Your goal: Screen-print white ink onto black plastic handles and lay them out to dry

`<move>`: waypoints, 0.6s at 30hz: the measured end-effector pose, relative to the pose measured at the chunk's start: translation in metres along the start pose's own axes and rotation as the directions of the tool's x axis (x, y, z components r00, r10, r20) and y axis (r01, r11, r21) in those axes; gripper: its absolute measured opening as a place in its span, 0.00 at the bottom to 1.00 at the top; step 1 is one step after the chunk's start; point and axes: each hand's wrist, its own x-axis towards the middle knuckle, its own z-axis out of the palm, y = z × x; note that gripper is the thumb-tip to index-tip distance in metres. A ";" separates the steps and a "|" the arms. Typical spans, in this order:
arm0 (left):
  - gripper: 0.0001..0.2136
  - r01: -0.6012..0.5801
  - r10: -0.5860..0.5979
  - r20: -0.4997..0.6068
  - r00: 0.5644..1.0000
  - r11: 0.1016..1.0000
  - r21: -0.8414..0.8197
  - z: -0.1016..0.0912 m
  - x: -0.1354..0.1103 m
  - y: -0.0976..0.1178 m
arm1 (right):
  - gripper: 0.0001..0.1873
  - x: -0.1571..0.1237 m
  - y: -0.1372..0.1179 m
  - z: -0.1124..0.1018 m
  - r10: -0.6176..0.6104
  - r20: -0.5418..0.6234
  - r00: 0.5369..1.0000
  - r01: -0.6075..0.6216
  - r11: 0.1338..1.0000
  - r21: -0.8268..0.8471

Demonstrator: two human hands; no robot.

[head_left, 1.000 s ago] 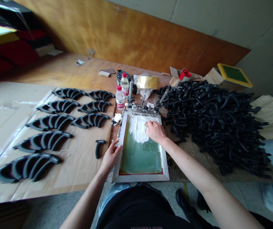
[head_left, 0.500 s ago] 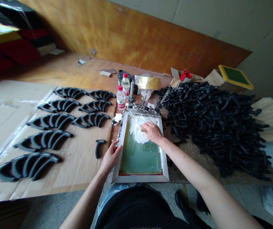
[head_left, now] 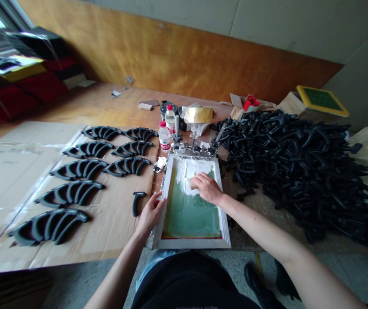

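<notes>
A metal screen-printing frame (head_left: 197, 243) lies flat in front of me, its mesh (head_left: 192, 221) green. White ink (head_left: 183, 168) is smeared over the far part of the mesh. Pinched in my right hand (head_left: 208, 189) is a small squeegee (head_left: 192, 184), its edge against the inked mesh; the fingers hide part of it. My left hand (head_left: 152, 210) grips the left rail of the frame, its fingertips partly hidden. Just left of that hand, a single black curved handle (head_left: 136, 203) lies on the cardboard (head_left: 113, 231).
Rows of black handles (head_left: 70, 192) lie on the cardboard at left. A large heap of black handles (head_left: 287, 159) covers the right side. Two red-capped bottles (head_left: 164, 139) stand behind the frame by the clamp (head_left: 197, 150). A yellow-framed screen (head_left: 324, 101) rests at back right.
My right hand has drawn the squeegee slightly toward me across the white ink. The left hand stays at the frame's left rail. The camera view has shifted a little.
</notes>
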 end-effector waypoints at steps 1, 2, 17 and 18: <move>0.33 0.004 -0.004 0.001 1.000 1.000 -0.007 0.000 0.000 -0.001 | 0.10 -0.005 -0.001 0.001 -0.026 0.011 1.000 0.026 0.999 0.020; 0.33 0.009 -0.009 0.004 1.000 1.000 -0.016 0.000 0.001 -0.001 | 0.09 -0.008 -0.001 -0.001 -0.038 0.020 0.999 0.037 0.998 0.046; 0.28 -0.165 0.145 -0.090 0.985 0.945 -0.283 -0.028 -0.015 0.126 | 0.14 -0.001 0.094 -0.060 0.680 -0.275 0.680 -0.660 0.730 0.174; 0.27 -0.222 0.196 -0.108 0.975 0.909 -0.352 -0.027 -0.009 0.136 | 0.15 -0.014 0.091 -0.051 0.693 -0.240 0.680 -0.663 0.721 0.202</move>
